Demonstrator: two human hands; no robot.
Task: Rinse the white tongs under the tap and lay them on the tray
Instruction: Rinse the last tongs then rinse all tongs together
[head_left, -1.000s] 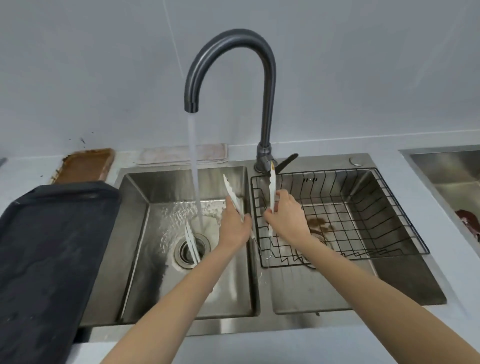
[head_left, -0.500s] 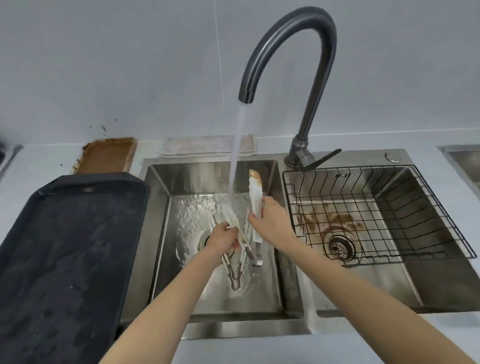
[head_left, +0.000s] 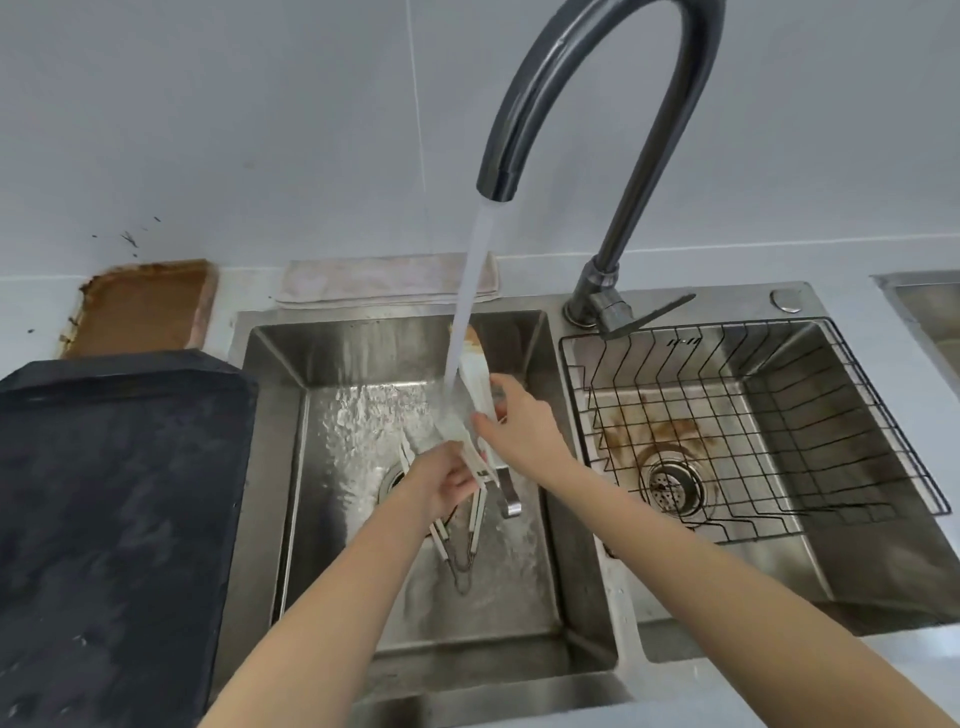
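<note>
Water runs from the dark curved tap (head_left: 571, 93) into the left sink basin (head_left: 270, 467). My left hand (head_left: 441, 483) grips a pair of white tongs (head_left: 475, 525) low in the basin, with the hinge end pointing toward me. My right hand (head_left: 519, 431) holds a second white tongs (head_left: 480, 384) upright. Its blade stands in the water stream and the tip is stained brown. The two hands are close together under the tap. The black tray (head_left: 119, 519) lies on the counter left of the sink.
A black wire basket (head_left: 857, 415) sits in the right basin over a rust-stained drain (head_left: 672, 480). A brown-stained board (head_left: 145, 306) and a folded cloth (head_left: 384, 280) lie at the back by the wall. The tap lever (head_left: 649, 312) points right.
Both hands moved left from the wire basket's edge into the left basin, bringing the tongs under the running water. The view has come closer to the sink.
</note>
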